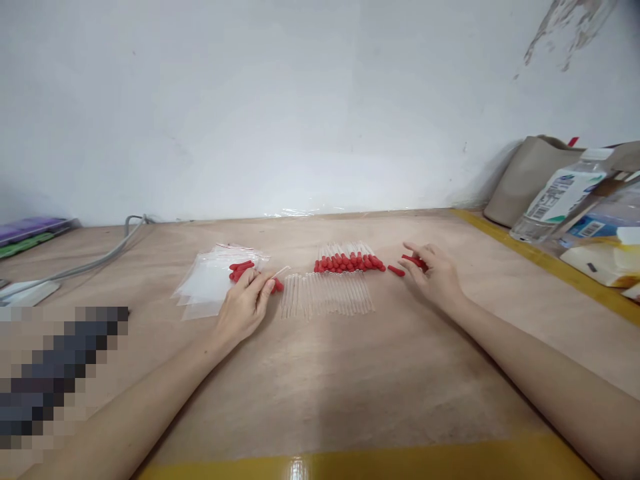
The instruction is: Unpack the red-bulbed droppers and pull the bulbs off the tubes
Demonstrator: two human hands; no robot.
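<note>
My left hand [246, 308] is closed in a pinch on a thin clear glass tube [283, 271], which points up to the right. Beside and under that hand lie red rubber bulbs [242, 269], some on clear zip bags [205, 283]. My right hand [434, 272] has thumb and fingers apart around red rubber bulbs [411, 259]; whether it touches them I cannot tell. A single red bulb [396, 271] lies just left of its fingertips. Between my hands sits a row of droppers with red bulbs [350, 261], and nearer me a row of bare clear tubes [327, 295].
Along the right edge stand a tilted water bottle [555, 199], a beige bag [517, 175] and packaging [595, 260] beyond yellow tape [550, 250]. At left are a grey cable [107, 250], purple and green packs [33, 233] and a blurred dark object [55, 373]. A white wall [300, 107] closes the back.
</note>
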